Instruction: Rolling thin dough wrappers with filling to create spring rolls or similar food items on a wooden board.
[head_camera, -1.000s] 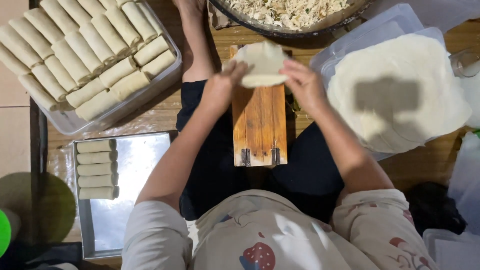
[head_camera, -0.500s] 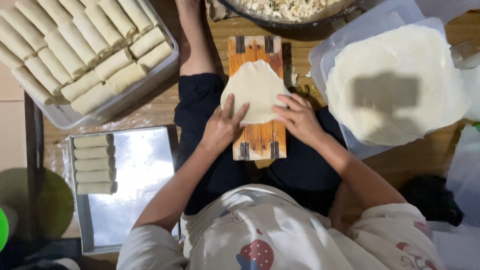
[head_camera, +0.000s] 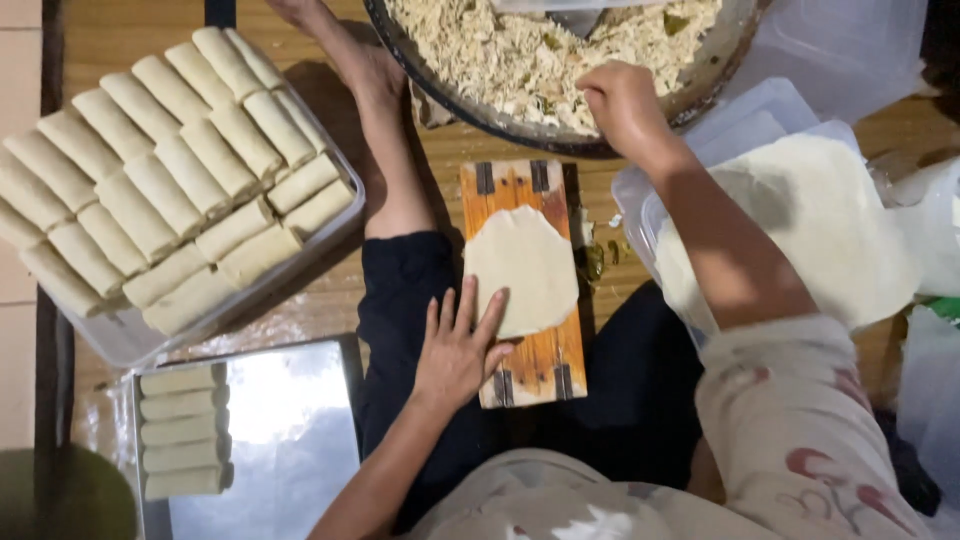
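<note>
While my left hand (head_camera: 462, 350) is lying flat, fingers spread, pinning the bare wrapper (head_camera: 521, 271) mid-board (head_camera: 523, 368), my right hand (head_camera: 622, 104) is closing on filling (head_camera: 520, 60) at the bowl's near rim; many rolls (head_camera: 160, 170) are filling the tray, this one unfilled.

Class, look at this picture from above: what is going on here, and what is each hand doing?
A seated person is making filled rolls. The left hand lies flat on a thin wrapper spread on a wooden board across the lap. The right hand reaches into a big bowl of shredded filling. A plastic tray of finished rolls sits at the person's left, a metal tray with five more below it, and a stack of wrappers at the right.
</note>
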